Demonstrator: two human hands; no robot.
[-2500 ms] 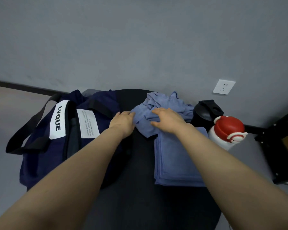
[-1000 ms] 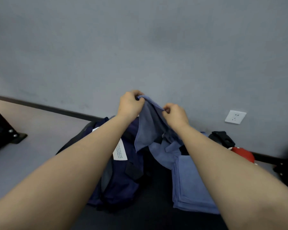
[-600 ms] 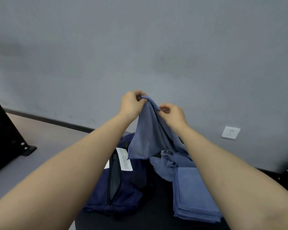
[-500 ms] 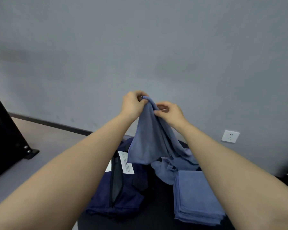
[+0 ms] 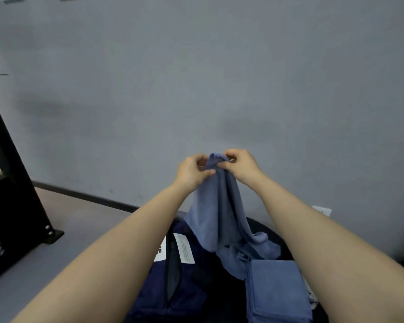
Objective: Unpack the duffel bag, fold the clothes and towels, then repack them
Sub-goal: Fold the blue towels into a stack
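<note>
A blue towel (image 5: pixel 217 213) hangs in the air in front of me, its lower end trailing onto the black seat. My left hand (image 5: pixel 191 170) and my right hand (image 5: pixel 240 167) pinch its top edge close together, almost touching. Below, the navy duffel bag (image 5: pixel 173 283) lies open at the left, showing its zipper and white labels. A stack of folded blue towels (image 5: pixel 275 290) sits to the right of the bag.
The bag and towels rest on a round black seat (image 5: pixel 268 229). A black metal frame (image 5: pixel 12 190) stands on the grey floor at the left. A white wall socket (image 5: pixel 322 210) shows behind my right forearm. A grey wall fills the background.
My hands lifted the crumpled towel off the seat, raised it and have drawn together at its top edge. The view has tilted upward, hiding the bottles at the right.
</note>
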